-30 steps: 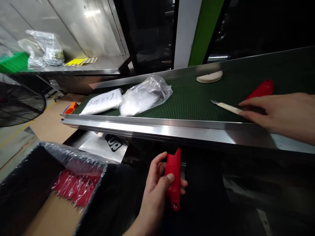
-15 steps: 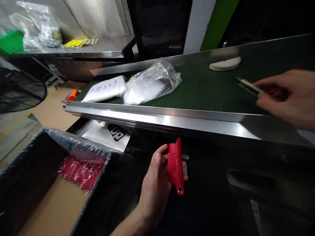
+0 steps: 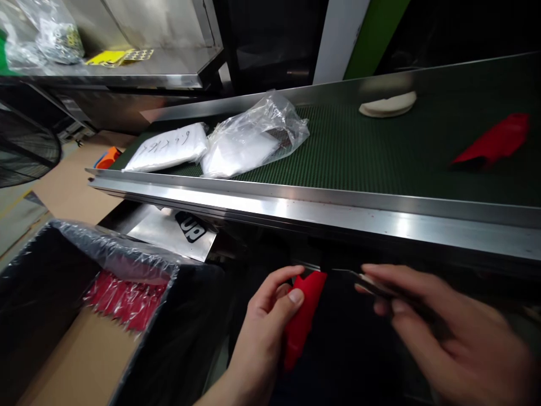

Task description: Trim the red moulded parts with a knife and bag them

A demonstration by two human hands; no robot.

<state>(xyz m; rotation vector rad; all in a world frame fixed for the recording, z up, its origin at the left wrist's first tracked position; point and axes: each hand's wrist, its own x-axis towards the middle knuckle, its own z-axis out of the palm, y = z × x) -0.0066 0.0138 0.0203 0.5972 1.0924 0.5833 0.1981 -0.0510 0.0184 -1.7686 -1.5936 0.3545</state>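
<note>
My left hand (image 3: pixel 270 321) is closed around a red plastic piece (image 3: pixel 306 316), which has a notched upper end and tilts down to the left. A thin shiny strip (image 3: pixel 311 267) shows just above that end; whether the hand holds it too is unclear. Opposite, my right hand (image 3: pixel 439 332) pinches a slim knife-like tool (image 3: pixel 374 286), its thin metal tip pointing left at the red piece, with a small gap between. Its rear part is hidden in the palm. A second red plastic piece (image 3: pixel 494 144) lies at the right on the green conveyor belt (image 3: pixel 333 152).
On the belt are a white packet (image 3: pixel 169 148), a clear plastic bag (image 3: pixel 253 141) and a cream-coloured pad (image 3: pixel 389 105). The belt's metal rail (image 3: pixel 287 200) runs across in front. At lower left stands a lined box (image 3: pixel 160 321) with bagged red pieces (image 3: pixel 122 299).
My right hand has come from over the belt, down and left, bringing the tool close to my left hand. The left hand has turned its red piece. The red piece on the belt is now uncovered.
</note>
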